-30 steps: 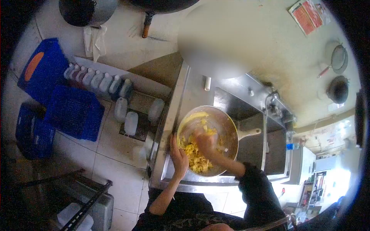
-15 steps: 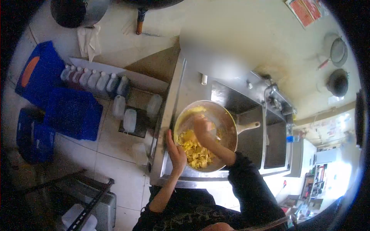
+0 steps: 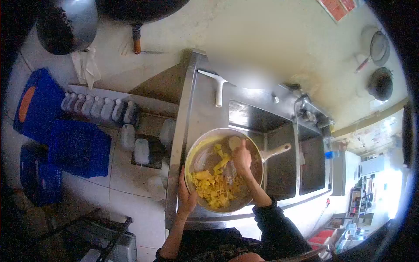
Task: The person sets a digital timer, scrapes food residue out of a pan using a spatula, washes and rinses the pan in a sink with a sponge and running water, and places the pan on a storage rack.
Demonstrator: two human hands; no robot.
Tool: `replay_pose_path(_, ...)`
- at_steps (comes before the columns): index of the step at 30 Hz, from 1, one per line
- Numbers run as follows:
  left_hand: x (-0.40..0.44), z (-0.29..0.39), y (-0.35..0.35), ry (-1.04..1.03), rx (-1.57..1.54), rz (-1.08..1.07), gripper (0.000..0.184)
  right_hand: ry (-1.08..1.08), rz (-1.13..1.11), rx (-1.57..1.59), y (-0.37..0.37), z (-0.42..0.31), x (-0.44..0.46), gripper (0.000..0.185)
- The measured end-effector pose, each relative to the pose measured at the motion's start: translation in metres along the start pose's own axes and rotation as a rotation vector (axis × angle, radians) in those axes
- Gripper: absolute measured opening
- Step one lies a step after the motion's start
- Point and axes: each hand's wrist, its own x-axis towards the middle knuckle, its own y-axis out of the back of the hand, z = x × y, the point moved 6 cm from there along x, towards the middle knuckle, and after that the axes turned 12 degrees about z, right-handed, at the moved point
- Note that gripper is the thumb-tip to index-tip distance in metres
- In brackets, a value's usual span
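A wide, round metal pan (image 3: 255, 162) with a pale handle sits on the stainless-steel desk (image 3: 204, 114), its handle reaching over a sink basin (image 3: 281, 179). Chopped yellow food (image 3: 214, 188) covers its lower left. Inside, the right hand (image 3: 242, 158) is closed around a small, round, tan tool (image 3: 235, 143). The left hand (image 3: 187, 198), fingers extended, braces the pan's outer left edge. A white T-shaped squeegee (image 3: 219, 91) lies beyond.
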Motion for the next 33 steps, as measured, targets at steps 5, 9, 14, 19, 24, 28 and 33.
replay_pose_path(5,0.002,0.021,0.006,0.135,0.235,-0.129,0.075,0.125,-0.142,0.063,0.009,-0.058,0.001,0.032)
replay_pose_path(9,0.008,0.026,0.004,0.134,0.405,-0.161,0.076,0.206,-0.218,0.047,-0.006,-0.067,0.000,0.030)
replay_pose_path(14,0.013,0.037,0.006,0.031,0.345,-0.169,0.075,0.467,-0.283,0.060,-0.031,-0.086,-0.012,0.040)
replay_pose_path(19,0.021,0.016,0.013,0.041,0.353,-0.091,0.074,0.692,-0.413,0.113,-0.016,-0.127,-0.039,0.049)
replay_pose_path(24,0.031,0.020,0.010,-0.026,0.321,-0.088,0.072,1.096,-0.517,-0.016,-0.002,-0.139,-0.079,0.040)
replay_pose_path(28,0.030,0.019,0.007,-0.067,0.167,-0.094,0.076,1.112,-0.576,-0.046,0.019,-0.106,-0.129,0.038)
replay_pose_path(33,0.020,0.021,0.005,-0.102,0.239,-0.108,0.077,0.989,-0.216,-0.069,0.014,-0.101,-0.144,0.031)
